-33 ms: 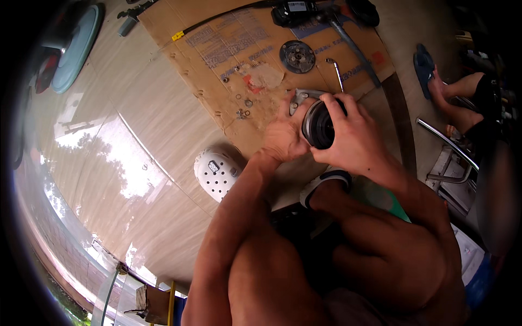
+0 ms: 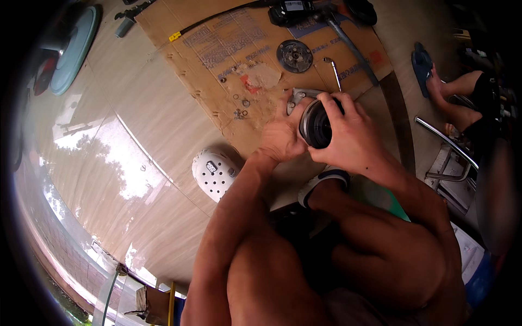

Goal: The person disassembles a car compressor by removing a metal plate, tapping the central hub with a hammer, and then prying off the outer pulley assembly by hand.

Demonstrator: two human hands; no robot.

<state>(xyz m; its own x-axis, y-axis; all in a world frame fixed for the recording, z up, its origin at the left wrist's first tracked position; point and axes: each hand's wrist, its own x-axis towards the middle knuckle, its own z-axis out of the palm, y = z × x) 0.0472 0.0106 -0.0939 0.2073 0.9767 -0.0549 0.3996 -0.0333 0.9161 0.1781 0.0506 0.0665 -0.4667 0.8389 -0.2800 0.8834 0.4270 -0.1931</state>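
A round black part with stepped rings and a metal rim (image 2: 317, 128) is held between my two hands above the cardboard's near edge. My right hand (image 2: 352, 133) curls around its right side, thumb below and fingers over the top. On the other side, my left hand (image 2: 283, 136) grips it, partly hidden behind the part. A silver metal piece with bolt holes (image 2: 298, 98) shows just beyond my left fingers; whether it is joined to the black part I cannot tell.
On the cardboard sheet (image 2: 201, 70) lie a dark metal disc (image 2: 294, 56), a socket wrench (image 2: 334, 73), a long-handled hammer (image 2: 350, 46) and small washers (image 2: 246, 103). A white clog (image 2: 215, 174) is at left. Another person's sandalled foot (image 2: 424, 70) and a chrome tube (image 2: 443, 138) are at right.
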